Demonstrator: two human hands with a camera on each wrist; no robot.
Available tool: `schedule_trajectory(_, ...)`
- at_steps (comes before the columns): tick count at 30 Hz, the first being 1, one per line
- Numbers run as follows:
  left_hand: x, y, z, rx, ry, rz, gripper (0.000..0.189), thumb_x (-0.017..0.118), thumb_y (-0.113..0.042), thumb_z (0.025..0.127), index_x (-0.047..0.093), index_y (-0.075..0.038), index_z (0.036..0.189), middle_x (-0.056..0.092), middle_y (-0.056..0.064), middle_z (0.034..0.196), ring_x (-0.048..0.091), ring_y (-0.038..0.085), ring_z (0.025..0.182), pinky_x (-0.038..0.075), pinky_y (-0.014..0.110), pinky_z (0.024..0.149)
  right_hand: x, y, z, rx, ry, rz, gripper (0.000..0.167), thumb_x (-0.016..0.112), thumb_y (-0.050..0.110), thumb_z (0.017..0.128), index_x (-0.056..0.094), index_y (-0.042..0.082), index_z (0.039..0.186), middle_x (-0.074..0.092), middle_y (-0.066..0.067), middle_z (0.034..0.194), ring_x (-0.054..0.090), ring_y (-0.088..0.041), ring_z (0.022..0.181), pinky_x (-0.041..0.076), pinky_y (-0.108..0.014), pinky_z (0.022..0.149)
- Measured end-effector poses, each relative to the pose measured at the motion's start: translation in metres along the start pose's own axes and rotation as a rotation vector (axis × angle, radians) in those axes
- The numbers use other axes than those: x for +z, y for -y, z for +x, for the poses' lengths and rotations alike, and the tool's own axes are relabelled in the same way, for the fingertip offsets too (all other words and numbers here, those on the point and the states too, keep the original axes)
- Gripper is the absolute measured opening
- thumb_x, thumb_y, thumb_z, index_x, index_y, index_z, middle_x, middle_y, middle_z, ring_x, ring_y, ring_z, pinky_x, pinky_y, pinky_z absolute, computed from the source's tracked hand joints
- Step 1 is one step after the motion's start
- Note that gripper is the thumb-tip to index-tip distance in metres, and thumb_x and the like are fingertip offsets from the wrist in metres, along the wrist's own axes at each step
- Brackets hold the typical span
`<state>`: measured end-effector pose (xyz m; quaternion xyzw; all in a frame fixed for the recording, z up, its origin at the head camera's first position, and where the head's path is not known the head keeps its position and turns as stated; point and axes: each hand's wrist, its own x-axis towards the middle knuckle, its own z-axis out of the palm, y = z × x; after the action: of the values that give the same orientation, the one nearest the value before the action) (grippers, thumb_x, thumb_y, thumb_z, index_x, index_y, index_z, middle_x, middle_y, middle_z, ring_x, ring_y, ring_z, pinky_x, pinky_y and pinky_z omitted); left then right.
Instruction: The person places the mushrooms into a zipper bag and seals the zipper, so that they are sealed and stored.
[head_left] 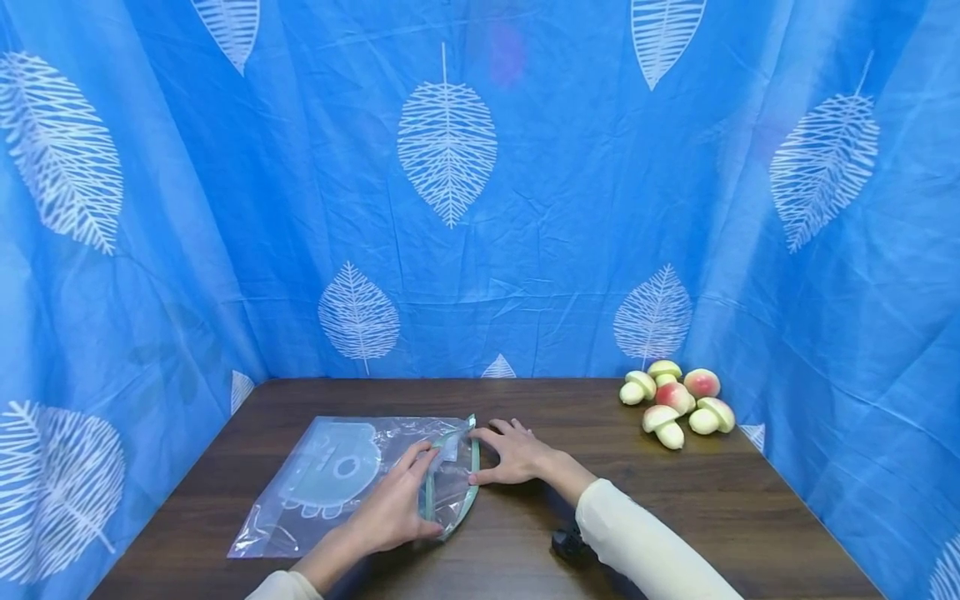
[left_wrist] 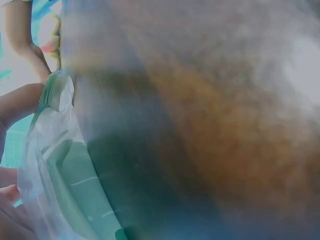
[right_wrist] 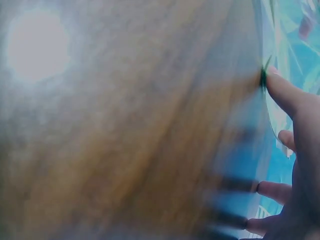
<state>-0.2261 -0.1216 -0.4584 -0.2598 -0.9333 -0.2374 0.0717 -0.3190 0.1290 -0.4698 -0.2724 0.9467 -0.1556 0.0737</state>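
Plastic bag point(head_left: 337, 479) lies left; I see left hand point(head_left: 396, 504) and right hand point(head_left: 519, 456), fingers apart, touching its mouth, mushrooms point(head_left: 675, 397) far right, black object point(head_left: 567, 544) beside the right sleeve point(head_left: 645, 537).

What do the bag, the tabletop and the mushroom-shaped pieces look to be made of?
Bag: most likely clear, glossy plastic film; glints run along its creases.
Tabletop: wood or wood-look laminate, slightly shiny, with streaky brown grain.
Mushroom-shaped pieces: perhaps foam or plastic; smooth surfaces and blended pink-cream colouring hint at imitations, though uncertain.
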Motion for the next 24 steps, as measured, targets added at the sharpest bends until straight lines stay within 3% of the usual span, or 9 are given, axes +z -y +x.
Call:
schedule_trajectory(6,0.003,0.003,0.0,-0.003,-0.014,-0.025,0.112,0.101,-0.03,0.058,0.045,0.004,0.15,0.04,0.021,0.152,0.061,0.042,0.115,0.056,0.052,0.091,-0.007,0.0,-0.005,-0.051,-0.041,-0.004,0.082,0.074,0.065,0.085,0.048,0.028,0.154,0.042,-0.015,0.156,0.04,-0.043,0.14,0.038,-0.062,0.109)
schedule_trajectory(11,0.003,0.006,0.001,0.005,-0.041,-0.045,0.112,0.102,-0.025,0.057,0.045,0.006,0.149,0.04,0.021,0.152,0.063,0.041,0.113,0.056,0.051,0.091,-0.019,-0.002,-0.009,-0.126,-0.085,0.002,0.086,0.079,0.061,0.084,0.048,0.023,0.155,0.042,-0.019,0.156,0.041,-0.043,0.141,0.039,-0.06,0.109)
schedule_trajectory(18,-0.004,0.008,0.001,0.014,-0.095,-0.051,0.111,0.102,-0.022,0.057,0.045,0.005,0.149,0.04,0.022,0.152,0.062,0.04,0.116,0.056,0.048,0.091,-0.044,-0.017,-0.023,-0.127,-0.133,0.011,0.084,0.081,0.053,0.086,0.048,0.02,0.155,0.04,-0.021,0.157,0.038,-0.044,0.143,0.036,-0.062,0.111)
schedule_trajectory(24,-0.011,0.009,0.002,-0.02,-0.104,-0.068,0.111,0.102,-0.023,0.059,0.045,0.004,0.15,0.039,0.019,0.154,0.06,0.039,0.119,0.056,0.048,0.091,-0.058,-0.036,-0.037,-0.117,-0.171,-0.007,0.083,0.082,0.049,0.086,0.048,0.019,0.155,0.043,-0.021,0.155,0.042,-0.044,0.14,0.037,-0.062,0.11)
